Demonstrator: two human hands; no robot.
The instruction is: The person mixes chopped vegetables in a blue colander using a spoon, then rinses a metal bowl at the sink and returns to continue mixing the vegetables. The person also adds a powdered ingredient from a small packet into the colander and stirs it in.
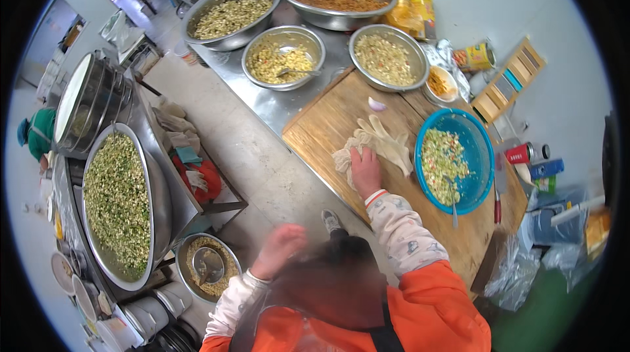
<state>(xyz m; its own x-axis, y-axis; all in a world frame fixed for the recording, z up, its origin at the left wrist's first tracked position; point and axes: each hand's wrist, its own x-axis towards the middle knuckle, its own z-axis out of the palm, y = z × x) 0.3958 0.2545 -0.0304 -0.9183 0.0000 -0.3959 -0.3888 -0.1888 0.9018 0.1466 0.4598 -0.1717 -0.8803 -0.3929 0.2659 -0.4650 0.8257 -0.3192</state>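
Observation:
My right hand (365,171) rests with its fingers over a crumpled beige cloth (344,157) on the wooden cutting board (320,113). Just beyond it a pale work glove (391,143) lies flat, touching or overlapping the cloth. Blurred, my left hand (283,248) hovers in front of my body over the floor, its fingers bent and nothing visible in them. To the right of the right hand stands a blue plastic basin (485,155) of chopped vegetable filling (443,155), with a metal spoon (453,209) in it. A purple-white shallot or garlic piece (377,104) lies farther up the board.
Steel bowls of filling (302,32) (416,52) line the back of the steel table (236,76). A knife with a red handle (497,209) lies right of the basin. Left, a large steel bowl (160,204) stands on another table; a person (39,130) is beyond.

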